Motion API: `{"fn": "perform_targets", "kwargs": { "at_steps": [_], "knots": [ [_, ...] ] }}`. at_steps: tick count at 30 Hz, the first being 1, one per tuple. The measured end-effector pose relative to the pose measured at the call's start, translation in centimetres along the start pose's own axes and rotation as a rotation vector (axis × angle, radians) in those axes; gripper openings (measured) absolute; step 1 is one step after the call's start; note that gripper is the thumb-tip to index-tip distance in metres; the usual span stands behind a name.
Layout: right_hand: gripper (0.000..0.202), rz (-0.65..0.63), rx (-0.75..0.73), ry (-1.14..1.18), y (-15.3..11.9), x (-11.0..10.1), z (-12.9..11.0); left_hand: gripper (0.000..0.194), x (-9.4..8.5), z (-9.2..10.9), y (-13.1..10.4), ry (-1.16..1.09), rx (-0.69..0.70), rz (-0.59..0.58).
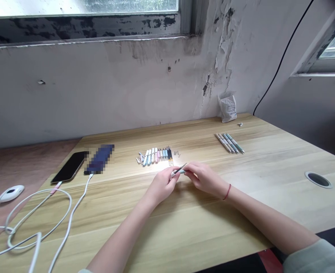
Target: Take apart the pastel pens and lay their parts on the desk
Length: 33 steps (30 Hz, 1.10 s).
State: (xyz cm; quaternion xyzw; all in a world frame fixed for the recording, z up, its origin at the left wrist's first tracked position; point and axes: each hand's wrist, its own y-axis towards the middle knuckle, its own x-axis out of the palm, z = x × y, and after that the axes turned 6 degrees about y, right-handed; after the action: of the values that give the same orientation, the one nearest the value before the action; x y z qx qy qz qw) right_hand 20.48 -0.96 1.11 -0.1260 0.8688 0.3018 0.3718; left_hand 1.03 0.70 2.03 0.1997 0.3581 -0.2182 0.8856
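Note:
Above the middle of the table, my left hand (164,184) is closed on a white and pale green pen barrel (181,171). A thin dark pen refill (181,168) slants across it, up to the fingertips of my right hand (202,176). Those fingers are pinched at the refill's upper end, close to the barrel's tip; the exact grip is partly hidden. Just beyond my hands lies a row of pen parts: white barrels (149,157), pink and blue grip sections (161,154), dark refills (170,155) and small springs (176,153).
Several assembled pens (229,143) lie side by side at the back right. A white packet (228,109) leans by the wall. On the left are a black phone (69,167), a blurred blue device (100,158), white cables (70,220) and a white oval gadget (11,193).

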Motion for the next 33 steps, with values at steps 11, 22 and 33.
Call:
{"fn": "perform_targets", "kwargs": {
  "at_steps": [11, 22, 33],
  "knots": [
    [0.037, -0.333, 0.241, 0.446, 0.6, -2.5, 0.1, 0.016, -0.5, -1.0, -0.2, 0.477, 0.380, 0.139],
    [0.022, 0.174, -0.037, 0.143, 0.3, -1.9, -0.3, 0.045, 0.3, 1.0, 0.1, -0.213, -0.179, 0.062],
    [0.029, 0.005, 0.246, 0.433, 0.5, -2.3, -0.1, 0.047, 1.4, -0.5, 0.2, -0.364, -0.293, -0.059]
  ]
}}
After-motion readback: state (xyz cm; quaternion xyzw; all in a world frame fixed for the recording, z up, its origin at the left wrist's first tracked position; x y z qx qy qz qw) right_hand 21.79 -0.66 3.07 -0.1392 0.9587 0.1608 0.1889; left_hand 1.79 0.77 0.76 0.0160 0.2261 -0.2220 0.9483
